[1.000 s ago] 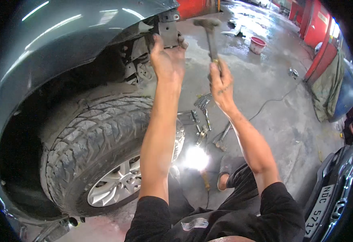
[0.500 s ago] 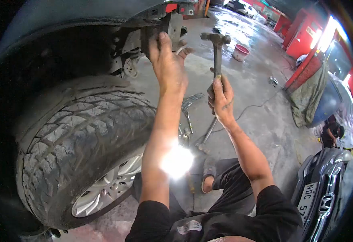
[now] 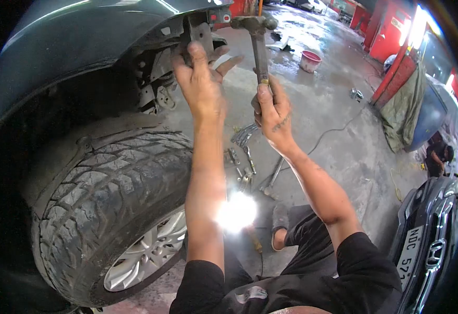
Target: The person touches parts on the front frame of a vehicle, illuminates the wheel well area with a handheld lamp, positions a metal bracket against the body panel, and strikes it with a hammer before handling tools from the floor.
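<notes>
My right hand is wrapped round the handle of a ball-peen hammer, held upright with its head at the top. The hammer head is just right of a metal bracket at the car's front end. In front of that bracket is my left hand, its fingers spread apart. Whether it touches the metal I cannot tell. The dark fender curves above, over a large treaded tire with a silver wheel rim.
Several wrenches and a long-handled tool lie on the concrete floor. A bright lamp glares below my left forearm. Farther off are a red bucket, a bumper with a grille and another person at right.
The hammer and my right hand have moved up and left, closer to the bracket. My left hand's fingers are more spread. The view has shifted, showing more of the fender.
</notes>
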`<state>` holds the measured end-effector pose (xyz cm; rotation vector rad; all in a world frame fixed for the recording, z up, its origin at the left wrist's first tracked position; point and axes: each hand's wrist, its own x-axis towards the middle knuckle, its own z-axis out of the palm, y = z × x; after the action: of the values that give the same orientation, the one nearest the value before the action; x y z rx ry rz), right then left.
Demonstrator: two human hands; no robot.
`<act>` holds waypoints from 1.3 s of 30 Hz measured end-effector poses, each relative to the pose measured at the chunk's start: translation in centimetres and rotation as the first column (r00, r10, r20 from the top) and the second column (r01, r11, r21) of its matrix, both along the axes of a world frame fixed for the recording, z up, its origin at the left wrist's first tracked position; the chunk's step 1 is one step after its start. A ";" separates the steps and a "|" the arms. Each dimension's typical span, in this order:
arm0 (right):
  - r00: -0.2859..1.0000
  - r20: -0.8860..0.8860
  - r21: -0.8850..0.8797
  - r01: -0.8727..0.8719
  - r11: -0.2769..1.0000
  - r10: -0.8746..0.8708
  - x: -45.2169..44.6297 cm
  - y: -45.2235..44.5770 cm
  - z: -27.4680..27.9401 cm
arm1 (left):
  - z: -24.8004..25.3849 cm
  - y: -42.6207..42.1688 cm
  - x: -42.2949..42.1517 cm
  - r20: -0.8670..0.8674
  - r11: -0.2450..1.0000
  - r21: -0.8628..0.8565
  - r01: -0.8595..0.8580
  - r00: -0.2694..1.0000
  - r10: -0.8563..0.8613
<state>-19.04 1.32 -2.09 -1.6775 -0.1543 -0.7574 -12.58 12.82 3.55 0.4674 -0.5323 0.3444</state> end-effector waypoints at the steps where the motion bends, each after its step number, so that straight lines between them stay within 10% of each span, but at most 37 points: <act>1: 0.999 0.043 -0.026 0.014 1.000 -0.013 0.2 0.1 0.1 | 0.0 0.1 0.3 0.034 0.996 0.084 -0.017 0.999 0.014; 9: 0.975 0.212 -0.034 0.067 0.997 -0.058 2.2 0.0 0.4 | 0.4 0.7 0.8 0.115 0.927 0.303 -0.224 0.974 0.197; 11: 0.980 0.175 -0.279 0.143 0.950 -0.096 3.6 -0.2 0.8 | 0.3 0.5 0.8 0.072 0.937 0.275 -0.214 0.977 0.202; 20: 0.912 0.389 -0.125 0.191 0.974 -0.129 2.2 -1.3 -0.1 | 0.3 0.5 0.9 0.160 0.903 0.317 -0.289 0.955 0.249; 23: 0.983 0.144 -0.335 0.155 0.929 -0.112 3.1 -1.2 1.1 | 0.2 0.9 1.1 0.149 0.902 0.289 -0.322 0.946 0.290; 30: 0.966 0.219 -0.159 0.171 0.972 -0.134 1.3 -1.9 0.7 | 0.4 0.5 0.7 0.169 0.895 0.323 -0.306 0.950 0.263; 35: 0.869 0.476 -0.231 0.273 0.934 -0.136 2.5 -0.9 0.5 | 0.5 0.6 0.6 0.162 0.908 0.320 -0.270 0.960 0.229; 39: 0.981 0.124 -0.273 0.176 0.946 -0.147 3.1 -1.6 1.0 | 0.4 0.7 0.6 0.143 0.908 0.311 -0.280 0.958 0.247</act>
<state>-15.94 -0.33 -1.13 -1.9405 -0.2064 -0.9820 -11.95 13.57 3.91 0.8543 -0.6298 0.5453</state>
